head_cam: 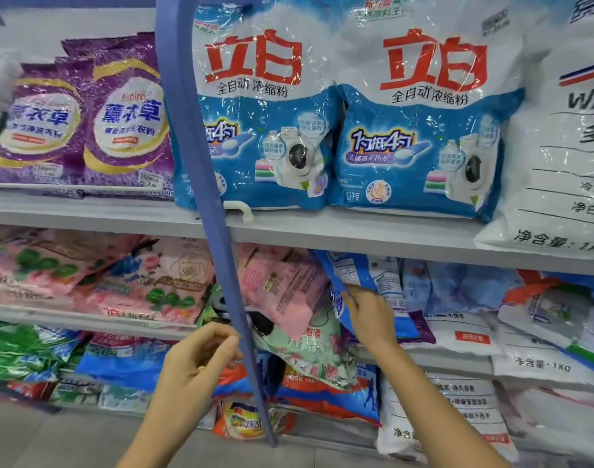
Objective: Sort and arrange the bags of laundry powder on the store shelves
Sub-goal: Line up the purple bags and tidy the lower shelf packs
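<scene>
Just left of the blue post (201,163), the left hand (201,359) curls its fingers; whether it holds anything cannot be told. Right of the post lies a pink bag (282,285), then a tilted blue bag (356,271), its lower edge pinched by the right hand (369,315). The bag probably needs support underneath before it is lifted clear.

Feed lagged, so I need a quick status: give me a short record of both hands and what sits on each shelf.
right hand: fingers pinch the edge of a blue-and-white bag on the middle shelf
left hand: fingers curled beside the blue upright; grip unclear
top shelf: purple lavender bags, two 立白 bags, a white bag
middle shelf: pink bags lying tilted
</scene>
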